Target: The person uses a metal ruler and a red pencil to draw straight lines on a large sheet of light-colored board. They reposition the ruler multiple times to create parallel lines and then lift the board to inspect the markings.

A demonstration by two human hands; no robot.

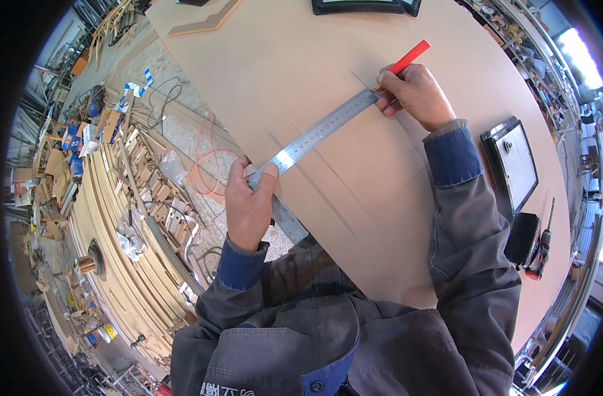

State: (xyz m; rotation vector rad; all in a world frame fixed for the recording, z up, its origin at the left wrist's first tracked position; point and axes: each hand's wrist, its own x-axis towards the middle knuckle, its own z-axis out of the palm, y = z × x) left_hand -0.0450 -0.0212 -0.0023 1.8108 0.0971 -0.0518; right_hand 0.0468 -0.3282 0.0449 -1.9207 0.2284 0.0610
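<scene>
A steel square (328, 127) lies across a large tan board (354, 171). Its graduated blade runs from the board's left edge up toward the right, and its other arm (289, 223) hangs along that edge. My left hand (250, 201) grips the corner of the square, thumb on top. At the blade's far end, my right hand (417, 92) holds a flat red carpenter's pencil (409, 57) between thumb and fingers. The pencil tip is close to the blade's end. Several thin pencil lines cross the board around the blade.
On the board's right lie a black-framed flat case (513, 162) and a red-and-black screwdriver-like tool (541, 254) beside a black block. A bent wooden piece (206, 23) and a dark case (366, 6) sit at the far edge. Timber strips (120, 264) and an orange hose (197, 173) lie left.
</scene>
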